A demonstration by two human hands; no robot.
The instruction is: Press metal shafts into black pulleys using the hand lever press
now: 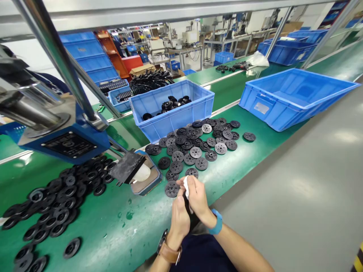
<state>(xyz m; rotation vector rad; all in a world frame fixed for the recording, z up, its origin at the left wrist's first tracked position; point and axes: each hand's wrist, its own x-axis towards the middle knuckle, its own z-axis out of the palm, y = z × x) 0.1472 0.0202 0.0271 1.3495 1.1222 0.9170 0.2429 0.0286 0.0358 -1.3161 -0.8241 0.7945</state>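
Note:
Close to my body at the bench edge, my left hand is closed around a dark part, mostly hidden between my palms. My right hand pinches a small white cloth against the top of that part. Just beyond my fingers lies a flat black disc with holes, at the near end of a spread of similar black discs. Left of them stands a press with a blue head; a white round piece sits beneath its dark block.
Many black rings lie heaped on the green bench at left. A blue bin holding black parts stands behind the discs; another blue bin is at right. A metal post rises beside the press.

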